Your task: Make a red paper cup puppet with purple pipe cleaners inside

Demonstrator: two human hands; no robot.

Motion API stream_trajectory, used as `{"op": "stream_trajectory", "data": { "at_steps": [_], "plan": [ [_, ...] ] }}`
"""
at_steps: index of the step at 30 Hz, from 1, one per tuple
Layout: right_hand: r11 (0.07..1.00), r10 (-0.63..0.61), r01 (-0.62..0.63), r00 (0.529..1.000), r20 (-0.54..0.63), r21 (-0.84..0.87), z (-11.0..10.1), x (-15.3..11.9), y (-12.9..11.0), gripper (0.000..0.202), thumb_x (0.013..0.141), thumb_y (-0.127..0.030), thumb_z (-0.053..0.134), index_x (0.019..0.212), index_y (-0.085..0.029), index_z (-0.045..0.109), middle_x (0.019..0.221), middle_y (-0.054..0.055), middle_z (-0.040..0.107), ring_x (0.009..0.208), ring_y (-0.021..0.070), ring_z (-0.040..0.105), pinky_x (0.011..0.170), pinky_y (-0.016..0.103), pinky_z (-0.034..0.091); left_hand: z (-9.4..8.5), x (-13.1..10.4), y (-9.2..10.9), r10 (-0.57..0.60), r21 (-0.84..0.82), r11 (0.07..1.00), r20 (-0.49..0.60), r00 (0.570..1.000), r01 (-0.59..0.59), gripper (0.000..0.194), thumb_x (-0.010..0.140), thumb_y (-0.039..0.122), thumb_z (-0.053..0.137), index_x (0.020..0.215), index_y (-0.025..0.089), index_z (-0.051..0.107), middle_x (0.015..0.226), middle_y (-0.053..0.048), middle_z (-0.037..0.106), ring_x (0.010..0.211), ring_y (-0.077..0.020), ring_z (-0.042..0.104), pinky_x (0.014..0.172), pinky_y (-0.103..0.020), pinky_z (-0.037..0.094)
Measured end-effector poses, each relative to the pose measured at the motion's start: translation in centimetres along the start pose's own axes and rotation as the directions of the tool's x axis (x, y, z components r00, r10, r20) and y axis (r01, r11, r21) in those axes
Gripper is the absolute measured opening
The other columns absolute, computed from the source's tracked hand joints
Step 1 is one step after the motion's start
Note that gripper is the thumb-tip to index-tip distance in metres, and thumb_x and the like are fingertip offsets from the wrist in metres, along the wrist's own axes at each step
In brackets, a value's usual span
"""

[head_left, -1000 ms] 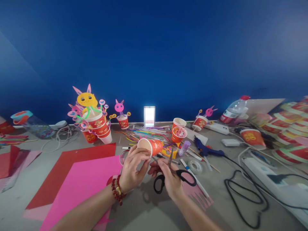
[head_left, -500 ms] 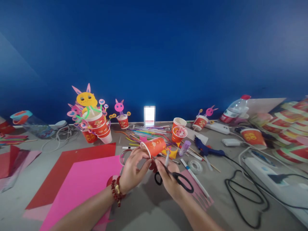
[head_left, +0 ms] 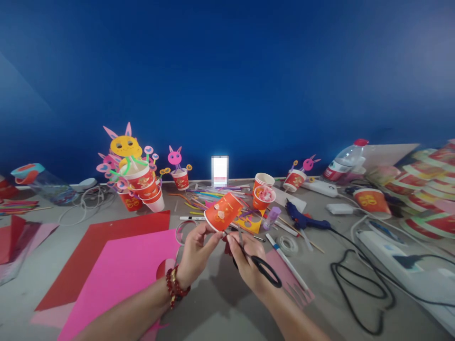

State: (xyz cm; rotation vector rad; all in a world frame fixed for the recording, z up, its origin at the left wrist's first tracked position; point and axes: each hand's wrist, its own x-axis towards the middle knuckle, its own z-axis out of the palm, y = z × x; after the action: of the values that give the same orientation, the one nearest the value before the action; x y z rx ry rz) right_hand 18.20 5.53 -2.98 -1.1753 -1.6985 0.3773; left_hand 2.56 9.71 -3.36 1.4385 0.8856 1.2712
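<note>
A red paper cup (head_left: 223,212) with gold print is held above the table, tilted with its white rim toward the lower left. My left hand (head_left: 199,251), a beaded bracelet at its wrist, grips the cup by the rim. In my right hand (head_left: 249,255) is a pair of scissors (head_left: 265,270) with black handles, the fingers closed around it. Its blades point up toward the underside of the cup, close to the left fingertips. Whatever the fingertips pinch beneath the rim is too small to make out.
Pink paper (head_left: 117,274) and red paper (head_left: 81,255) lie at left. Behind the cup are coloured pipe cleaners (head_left: 213,194) and a cup of paper scraps (head_left: 264,196). To the right are a purple glue stick (head_left: 272,218), a clear tape roll (head_left: 287,245), a blue glue gun (head_left: 305,219) and looping cables.
The cup has turned in my left hand, so its opening faces down more and its printed side shows. The scissors have swung slightly, with their blades closer to the cup.
</note>
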Motion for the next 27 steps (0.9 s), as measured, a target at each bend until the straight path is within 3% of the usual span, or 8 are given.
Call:
{"op": "stream_trajectory", "data": {
  "at_steps": [4,9,11,15,17,20,22,27],
  "plan": [
    [0.969,0.178,-0.178,0.984,0.015,0.174,0.5,-0.2,0.4,0.038,0.102,-0.037,0.046,0.072,-0.021,0.064,0.061,0.001,0.063,0.059,0.0163,0.060,0.062,0.028,0.046,0.5,-0.3,-0.2,-0.040,-0.132,0.991,-0.015,0.999,0.037,0.018,0.084,0.034,0.075,0.079,0.017,0.069,0.078,-0.003,0.073,0.076,-0.0177,0.066,0.076,-0.030,0.052],
    [0.741,0.394,-0.393,0.911,0.120,0.544,1.5,-0.2,0.6,0.045,0.098,-0.053,0.046,0.075,-0.020,0.066,0.053,0.000,0.061,0.048,0.0157,0.059,0.049,0.027,0.048,1.2,-0.6,-0.4,-0.131,-0.301,0.946,-0.026,0.991,0.117,0.020,0.080,0.034,0.079,0.078,0.017,0.068,0.074,-0.001,0.072,0.067,-0.0147,0.064,0.067,-0.027,0.052],
    [0.770,0.372,-0.377,0.921,0.118,0.515,1.4,-0.2,0.5,0.044,0.099,-0.052,0.047,0.075,-0.021,0.065,0.056,0.000,0.061,0.051,0.0158,0.059,0.052,0.027,0.048,1.3,-0.7,-0.4,-0.161,-0.361,0.922,-0.023,0.987,0.142,0.020,0.079,0.034,0.080,0.080,0.017,0.069,0.073,0.000,0.071,0.064,-0.0140,0.062,0.064,-0.027,0.052],
    [0.965,0.183,-0.190,0.982,0.055,0.182,0.4,-0.3,0.0,0.038,0.102,-0.039,0.046,0.072,-0.022,0.061,0.062,0.001,0.061,0.059,0.0160,0.058,0.061,0.028,0.044,1.3,-0.6,-0.4,-0.211,-0.463,0.866,0.008,0.977,0.191,0.019,0.080,0.034,0.078,0.085,0.017,0.071,0.076,0.000,0.069,0.071,-0.0140,0.062,0.070,-0.027,0.053],
    [0.987,0.129,-0.132,0.991,0.047,0.088,0.1,-0.3,-0.2,0.039,0.102,-0.036,0.045,0.068,-0.022,0.059,0.061,0.001,0.059,0.059,0.0160,0.056,0.061,0.028,0.042,1.4,-0.5,-0.3,-0.236,-0.498,0.838,0.038,0.971,0.223,0.020,0.079,0.034,0.079,0.086,0.017,0.071,0.076,0.000,0.068,0.073,-0.0141,0.061,0.068,-0.027,0.052],
    [0.972,0.174,-0.178,0.984,0.037,0.151,0.3,-0.3,-0.1,0.041,0.102,-0.039,0.046,0.068,-0.022,0.060,0.060,0.001,0.061,0.057,0.0160,0.058,0.061,0.028,0.045,1.6,-0.5,-0.3,-0.262,-0.553,0.788,0.098,0.960,0.271,0.022,0.077,0.035,0.081,0.086,0.018,0.069,0.074,0.000,0.067,0.068,-0.0140,0.060,0.060,-0.026,0.050],
    [0.913,0.268,-0.263,0.963,0.029,0.312,0.9,-0.3,0.0,0.042,0.100,-0.045,0.048,0.069,-0.022,0.062,0.058,0.001,0.062,0.055,0.0160,0.059,0.059,0.028,0.048,1.9,-0.6,-0.3,-0.270,-0.589,0.751,0.140,0.953,0.300,0.024,0.076,0.035,0.082,0.082,0.018,0.067,0.072,0.001,0.066,0.063,-0.0130,0.059,0.057,-0.026,0.049],
    [0.628,0.475,-0.406,0.876,0.086,0.664,2.3,-0.2,0.1,0.046,0.094,-0.056,0.053,0.069,-0.019,0.064,0.048,-0.002,0.059,0.043,0.0136,0.055,0.046,0.025,0.048,2.3,-0.8,-0.6,-0.254,-0.638,0.691,0.226,0.941,0.340,0.024,0.077,0.036,0.082,0.080,0.017,0.066,0.064,0.004,0.061,0.048,-0.0096,0.055,0.051,-0.026,0.048]
  ]
}}
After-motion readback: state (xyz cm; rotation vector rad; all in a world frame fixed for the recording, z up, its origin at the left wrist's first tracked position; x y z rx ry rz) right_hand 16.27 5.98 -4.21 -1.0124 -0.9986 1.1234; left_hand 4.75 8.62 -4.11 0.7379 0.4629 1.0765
